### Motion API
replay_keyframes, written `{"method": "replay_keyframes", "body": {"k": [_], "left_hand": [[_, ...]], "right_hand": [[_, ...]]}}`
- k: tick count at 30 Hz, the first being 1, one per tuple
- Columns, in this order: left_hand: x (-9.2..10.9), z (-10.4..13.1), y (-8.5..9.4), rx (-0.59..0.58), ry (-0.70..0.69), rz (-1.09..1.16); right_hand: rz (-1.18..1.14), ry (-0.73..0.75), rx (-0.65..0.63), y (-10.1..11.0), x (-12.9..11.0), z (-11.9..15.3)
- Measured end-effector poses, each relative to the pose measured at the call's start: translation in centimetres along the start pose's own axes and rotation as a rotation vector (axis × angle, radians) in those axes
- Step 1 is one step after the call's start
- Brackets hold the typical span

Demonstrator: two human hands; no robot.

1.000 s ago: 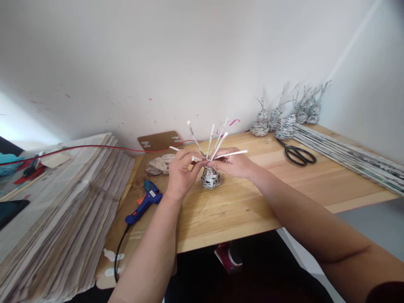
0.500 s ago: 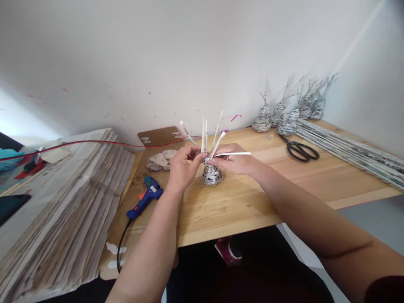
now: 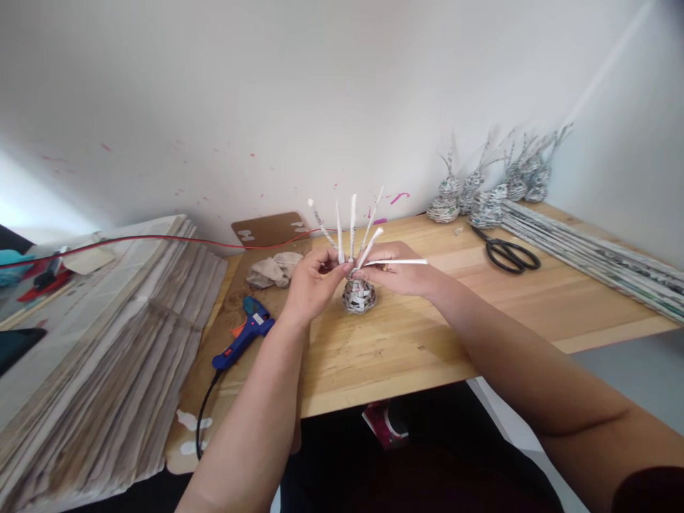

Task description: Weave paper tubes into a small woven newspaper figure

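A small rounded piece woven from rolled newspaper (image 3: pixel 359 296) stands on the wooden table (image 3: pixel 374 363), with several white paper sticks (image 3: pixel 353 217) fanning up from its narrow top. My left hand (image 3: pixel 319 280) pinches the top from the left, thumb and fingers around the base of the sticks. From the right, my right hand (image 3: pixel 394 268) grips the same narrow top, its thumb close to the left one. One stick (image 3: pixel 398 262) points right across my right hand. The fingers partly hide the neck of the piece.
A blue glue gun (image 3: pixel 244 338) and a crumpled cloth (image 3: pixel 275 271) lie on a stained board at the left, beside stacked newspaper (image 3: pixel 128 349). At right are black scissors (image 3: pixel 510 256), long paper rolls (image 3: pixel 593 260) and several finished woven pieces (image 3: pixel 447 199). A red wire crosses the left side.
The upright sticks have shifted; two that stood close together in the middle are now spread apart. Both hands stay around the neck of the piece, with slight finger movement.
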State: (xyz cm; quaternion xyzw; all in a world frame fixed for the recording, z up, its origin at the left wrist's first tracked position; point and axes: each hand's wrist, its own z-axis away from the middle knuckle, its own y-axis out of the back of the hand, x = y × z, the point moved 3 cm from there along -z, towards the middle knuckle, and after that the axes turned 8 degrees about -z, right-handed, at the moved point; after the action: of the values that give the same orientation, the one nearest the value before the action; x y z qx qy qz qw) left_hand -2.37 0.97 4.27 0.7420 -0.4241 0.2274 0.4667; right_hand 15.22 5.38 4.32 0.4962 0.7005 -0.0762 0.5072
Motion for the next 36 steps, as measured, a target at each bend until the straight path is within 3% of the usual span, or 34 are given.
{"method": "replay_keyframes", "body": {"k": [7, 17, 24, 33, 36], "left_hand": [[-1.1, 0.1, -0.5, 0.014, -0.062, -0.007], [-0.5, 0.3, -0.7, 0.063, -0.070, 0.027], [0.1, 0.6, -0.5, 0.112, -0.158, -0.150], [-0.2, 0.4, -0.5, 0.099, -0.164, -0.159], [-0.1, 0.5, -0.3, 0.167, -0.191, -0.244]], "right_hand": [[-0.040, -0.052, -0.039, 0.4, 0.5, -0.1], [0.038, -0.051, -0.045, 0.9, 0.0, -0.1], [-0.089, -0.123, -0.009, 0.2, 1.2, 0.2], [-0.121, -0.146, 0.026, -0.1, 1.7, 0.3], [-0.141, -0.146, 0.027, 0.0, 1.4, 0.1]]}}
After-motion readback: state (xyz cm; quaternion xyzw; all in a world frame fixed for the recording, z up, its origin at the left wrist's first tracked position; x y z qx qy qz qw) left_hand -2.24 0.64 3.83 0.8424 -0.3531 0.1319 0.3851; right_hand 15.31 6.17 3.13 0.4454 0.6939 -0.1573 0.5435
